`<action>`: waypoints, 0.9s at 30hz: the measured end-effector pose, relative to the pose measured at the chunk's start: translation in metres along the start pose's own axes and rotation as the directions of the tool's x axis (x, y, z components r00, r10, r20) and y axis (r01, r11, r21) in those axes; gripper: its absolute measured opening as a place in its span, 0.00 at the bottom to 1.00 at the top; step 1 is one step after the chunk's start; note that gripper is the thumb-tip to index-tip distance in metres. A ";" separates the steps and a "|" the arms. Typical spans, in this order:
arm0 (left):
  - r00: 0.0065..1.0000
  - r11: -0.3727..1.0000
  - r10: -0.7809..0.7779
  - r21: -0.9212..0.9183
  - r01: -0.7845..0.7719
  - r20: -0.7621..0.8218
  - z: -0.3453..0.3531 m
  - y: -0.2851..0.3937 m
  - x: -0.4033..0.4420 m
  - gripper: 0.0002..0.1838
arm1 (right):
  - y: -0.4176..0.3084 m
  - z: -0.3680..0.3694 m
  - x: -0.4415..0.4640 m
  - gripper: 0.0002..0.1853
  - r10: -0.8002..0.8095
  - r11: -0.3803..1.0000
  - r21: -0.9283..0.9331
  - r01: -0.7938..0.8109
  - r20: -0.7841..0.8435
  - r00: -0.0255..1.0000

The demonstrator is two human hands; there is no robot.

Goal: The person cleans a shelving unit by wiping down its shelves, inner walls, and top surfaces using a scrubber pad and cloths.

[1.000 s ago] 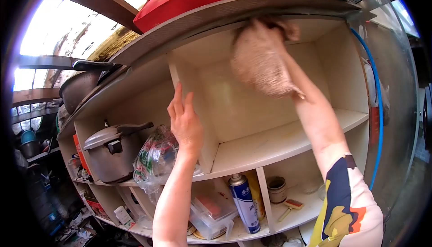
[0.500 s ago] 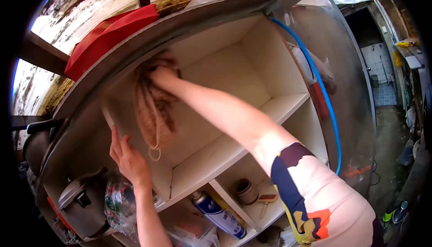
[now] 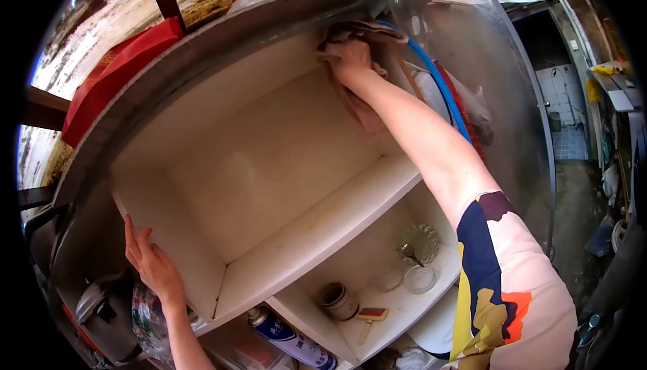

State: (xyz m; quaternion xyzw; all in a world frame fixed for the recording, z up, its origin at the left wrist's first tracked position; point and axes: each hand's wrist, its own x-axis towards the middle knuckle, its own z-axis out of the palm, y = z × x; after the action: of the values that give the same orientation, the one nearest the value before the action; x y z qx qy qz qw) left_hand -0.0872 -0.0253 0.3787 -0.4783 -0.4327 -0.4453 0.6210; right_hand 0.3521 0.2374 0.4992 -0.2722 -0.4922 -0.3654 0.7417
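Note:
My right hand (image 3: 349, 58) presses a brownish-pink cloth (image 3: 366, 117) against the upper right inside corner of a white cabinet compartment (image 3: 269, 147). Part of the cloth hangs below the hand, and another fold sticks out over the right edge near a blue hose (image 3: 438, 77). At the lower left, my left hand (image 3: 155, 269) rests by the front edge of the left side panel (image 3: 172, 225), fingers stretched out and holding nothing.
Below stand a blue-and-white spray can (image 3: 290, 340), a small jar (image 3: 338, 301), a brush (image 3: 371, 315) and glass dishes (image 3: 419, 279). A lidded pot (image 3: 101, 309) is at left. A red bag (image 3: 118, 77) lies on top; a clear plastic sheet (image 3: 502, 134) hangs at right.
My right hand has carried the cloth from the upper left of the compartment to its upper right corner. My left hand stays by the left panel, while the view has shifted to the right.

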 end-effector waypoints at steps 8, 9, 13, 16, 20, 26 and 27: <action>0.997 0.997 0.070 0.021 -0.070 -0.009 0.009 -0.015 -0.001 0.17 | 0.006 -0.040 -0.025 0.19 -0.039 0.654 -0.677 0.337 0.415 0.909; 0.995 0.994 0.099 0.048 -0.099 -0.010 0.007 -0.014 0.000 0.17 | 0.021 -0.032 -0.025 0.21 -0.142 0.624 -0.708 0.331 0.314 0.939; 0.994 0.990 0.105 0.091 -0.104 -0.006 0.010 -0.023 -0.004 0.16 | 0.062 -0.012 -0.025 0.24 0.029 0.683 0.723 -0.104 0.115 0.993; 0.994 0.987 0.109 0.121 -0.105 -0.031 0.012 -0.023 -0.005 0.16 | 0.057 -0.014 -0.027 0.23 -0.217 0.948 0.225 0.227 -0.069 0.974; 0.995 0.984 0.097 0.152 -0.091 -0.027 0.013 -0.027 -0.007 0.17 | 0.064 0.007 -0.024 0.21 -0.378 0.922 -0.067 0.380 0.048 0.925; 0.991 0.963 0.130 0.241 -0.124 -0.011 0.018 -0.037 -0.008 0.16 | 0.070 0.049 -0.036 0.22 -0.115 0.511 -0.553 0.658 0.714 0.690; 0.991 0.962 0.134 0.241 -0.129 -0.006 0.017 -0.036 -0.008 0.16 | 0.069 0.052 -0.039 0.24 -0.184 0.564 -0.528 0.635 0.669 0.720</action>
State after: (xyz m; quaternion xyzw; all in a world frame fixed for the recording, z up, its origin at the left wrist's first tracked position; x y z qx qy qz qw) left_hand -0.1255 -0.0127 0.3814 -0.4223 -0.4437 -0.3529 0.7073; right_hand 0.3709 0.3282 0.4785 -0.5063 -0.5434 -0.6063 0.2844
